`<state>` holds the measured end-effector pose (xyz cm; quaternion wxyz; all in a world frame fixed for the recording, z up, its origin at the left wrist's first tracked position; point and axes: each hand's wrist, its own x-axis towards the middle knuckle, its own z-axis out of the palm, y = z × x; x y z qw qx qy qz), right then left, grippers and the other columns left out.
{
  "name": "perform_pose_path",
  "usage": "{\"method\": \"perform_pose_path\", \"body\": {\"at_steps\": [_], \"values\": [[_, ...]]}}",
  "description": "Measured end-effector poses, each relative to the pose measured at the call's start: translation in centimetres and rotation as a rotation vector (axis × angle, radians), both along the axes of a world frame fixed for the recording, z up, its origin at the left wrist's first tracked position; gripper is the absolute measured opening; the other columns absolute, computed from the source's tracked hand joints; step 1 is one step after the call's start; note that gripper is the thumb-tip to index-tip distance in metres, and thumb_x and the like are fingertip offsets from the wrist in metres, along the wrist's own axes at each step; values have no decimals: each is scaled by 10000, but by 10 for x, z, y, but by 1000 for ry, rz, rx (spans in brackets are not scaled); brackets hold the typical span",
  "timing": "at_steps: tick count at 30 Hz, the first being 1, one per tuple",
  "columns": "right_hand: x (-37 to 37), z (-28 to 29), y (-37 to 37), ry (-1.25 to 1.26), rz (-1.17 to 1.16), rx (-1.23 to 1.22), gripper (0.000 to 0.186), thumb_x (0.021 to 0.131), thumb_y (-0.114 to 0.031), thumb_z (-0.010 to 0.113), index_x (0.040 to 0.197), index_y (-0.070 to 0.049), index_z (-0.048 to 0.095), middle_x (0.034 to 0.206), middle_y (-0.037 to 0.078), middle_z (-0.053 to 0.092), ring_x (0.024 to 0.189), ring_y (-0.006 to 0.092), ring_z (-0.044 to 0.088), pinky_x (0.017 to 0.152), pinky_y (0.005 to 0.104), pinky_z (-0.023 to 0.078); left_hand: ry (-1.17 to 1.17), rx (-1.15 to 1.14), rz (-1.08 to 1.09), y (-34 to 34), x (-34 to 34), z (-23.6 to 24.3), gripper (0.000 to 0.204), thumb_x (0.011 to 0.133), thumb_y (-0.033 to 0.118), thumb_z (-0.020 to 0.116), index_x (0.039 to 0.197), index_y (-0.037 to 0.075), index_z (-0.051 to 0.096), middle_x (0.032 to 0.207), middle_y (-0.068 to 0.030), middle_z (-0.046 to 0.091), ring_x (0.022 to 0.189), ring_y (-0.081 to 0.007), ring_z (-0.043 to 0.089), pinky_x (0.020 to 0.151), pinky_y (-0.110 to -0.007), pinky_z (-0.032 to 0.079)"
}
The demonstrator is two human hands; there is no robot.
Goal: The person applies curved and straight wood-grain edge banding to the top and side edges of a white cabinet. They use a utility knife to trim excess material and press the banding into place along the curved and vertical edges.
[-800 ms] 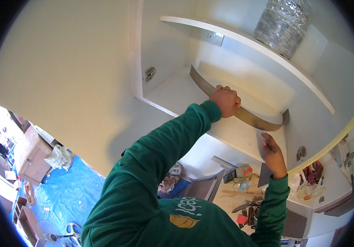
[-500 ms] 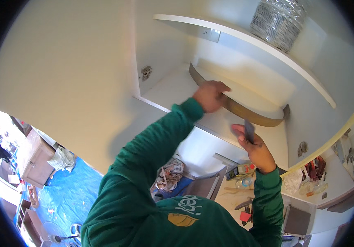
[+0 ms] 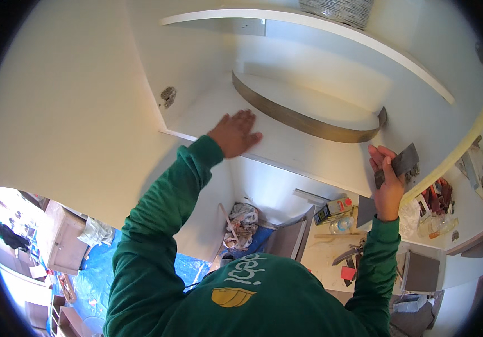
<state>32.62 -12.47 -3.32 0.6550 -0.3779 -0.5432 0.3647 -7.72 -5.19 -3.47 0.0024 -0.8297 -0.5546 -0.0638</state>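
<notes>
A long, thin brownish strip (image 3: 314,128), like edge banding, stands on its edge in a bow across the white cabinet bottom (image 3: 303,150). My left hand (image 3: 236,133) is apart from the strip, palm down over the front of that white surface, with its fingers stretched out and nothing in them. To the right, by the strip's curled right end, my right hand (image 3: 388,188) grips a small dark grey flat piece (image 3: 405,159) between thumb and fingers. Whether that piece is a scraper blade or something else I cannot tell.
A curved white shelf (image 3: 331,27) spans above, bearing a silvery wrapped bundle (image 3: 339,10). Hinge plates (image 3: 168,96) sit on the cabinet sides. Below lie a counter with a metal can (image 3: 332,210) and tools, a rag heap (image 3: 242,224) and blue floor sheeting (image 3: 96,283).
My left hand has let go of the strip and moved left and down, opening flat. My right hand has moved right with the dark piece. The view has shifted.
</notes>
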Motion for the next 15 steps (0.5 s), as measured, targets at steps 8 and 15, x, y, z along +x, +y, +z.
{"method": "perform_pose_path", "body": {"at_steps": [8,15], "values": [[1,-1,-2,74,41,45,338,1028,-255,521,1205,30,565,1182,194,661,1157,244,603,1054,362,425,-158,64,-388,-49,93,-3,699,1038,503,310,1499,-23,310,1560,-241,295,1465,-341,272,1199,-489,183],[11,-4,2,263,128,24,331,1021,-255,549,1164,42,573,1105,189,677,1092,246,635,1013,348,449,-338,59,-676,-67,139,-4,535,986,315,527,1432,29,451,1508,-174,417,1418,-340,360,1171,-502,262]]}}
